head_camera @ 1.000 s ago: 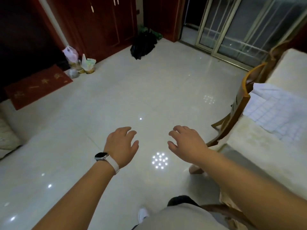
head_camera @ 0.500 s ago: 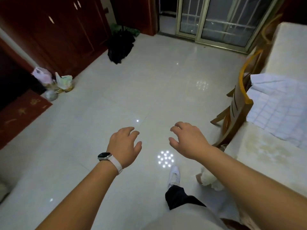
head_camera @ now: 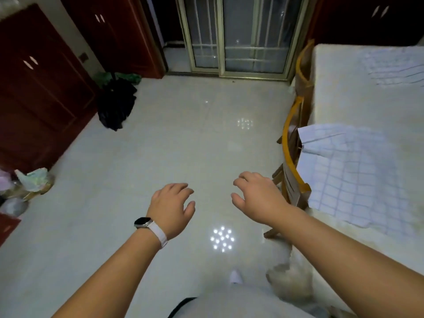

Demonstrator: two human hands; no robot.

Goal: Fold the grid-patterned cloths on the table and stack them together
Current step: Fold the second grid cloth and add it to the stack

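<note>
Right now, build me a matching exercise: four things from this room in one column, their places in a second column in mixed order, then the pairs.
Things
1. left hand
2. near grid cloth
3. far grid cloth
4. black heap

Places
A. at the far end of the table
B. on the floor by the red cabinet
C. on the table, beside the wooden chair
D. in the air over the floor, holding nothing, watch on its wrist

Pairs: 1-D, 2-C, 3-A, 4-B
</note>
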